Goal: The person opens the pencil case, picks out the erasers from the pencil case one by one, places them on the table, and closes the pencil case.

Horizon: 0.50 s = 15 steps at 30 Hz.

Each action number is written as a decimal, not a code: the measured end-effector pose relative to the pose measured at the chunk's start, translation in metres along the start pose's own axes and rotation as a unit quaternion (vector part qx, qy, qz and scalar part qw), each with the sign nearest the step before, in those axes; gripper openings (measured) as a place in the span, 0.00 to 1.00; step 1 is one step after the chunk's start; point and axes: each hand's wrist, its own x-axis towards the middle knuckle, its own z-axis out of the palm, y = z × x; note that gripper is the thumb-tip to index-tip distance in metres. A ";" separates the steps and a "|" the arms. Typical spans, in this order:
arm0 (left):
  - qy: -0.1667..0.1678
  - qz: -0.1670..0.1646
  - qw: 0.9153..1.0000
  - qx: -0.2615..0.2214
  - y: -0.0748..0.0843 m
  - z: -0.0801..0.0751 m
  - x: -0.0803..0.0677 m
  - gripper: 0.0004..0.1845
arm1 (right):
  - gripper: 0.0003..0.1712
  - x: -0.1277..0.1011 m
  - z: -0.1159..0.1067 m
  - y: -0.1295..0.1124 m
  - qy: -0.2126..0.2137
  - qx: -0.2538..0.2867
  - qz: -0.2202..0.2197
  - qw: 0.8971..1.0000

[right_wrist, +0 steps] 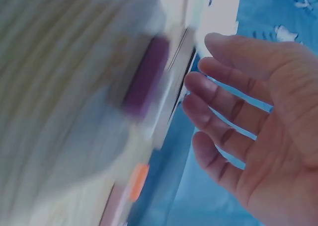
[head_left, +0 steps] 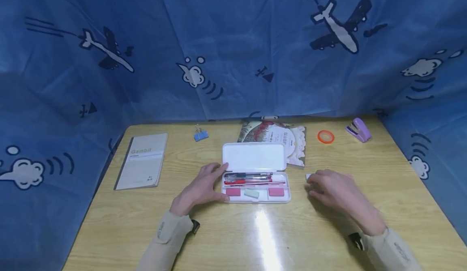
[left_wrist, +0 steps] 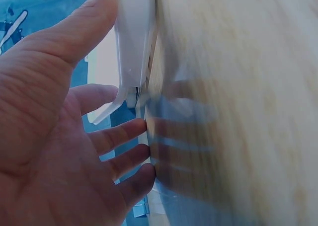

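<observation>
A white pencil case lies with its lid folded back. Inside are several pens, two pink erasers and a pale green eraser. My left hand grips the case's left end, thumb at the front corner and index finger by the lid. To the right of the case, my right hand hovers low over the table, its fingers loosely bent. Near those fingers, the right wrist view has a blurred purple block with a whitish end; in the head view the hand mostly hides it.
Behind the case lies a printed booklet. A notebook is at the left and a blue binder clip at the back. An orange tape roll and a purple stapler sit back right. Blue curtain surrounds the table's back and sides.
</observation>
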 end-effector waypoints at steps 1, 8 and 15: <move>0.001 0.000 1.000 0.001 0.000 -0.001 0.000 0.58 | 0.13 0.005 -0.001 -0.005 0.008 0.000 -0.012 1.000; 0.004 -0.003 1.000 0.001 -0.001 -0.004 0.002 0.58 | 0.11 0.048 0.008 -0.053 0.040 0.012 -0.091 0.995; 0.005 0.004 1.000 -0.006 -0.001 0.001 0.000 0.58 | 0.09 0.078 0.023 -0.109 0.022 0.013 -0.142 0.990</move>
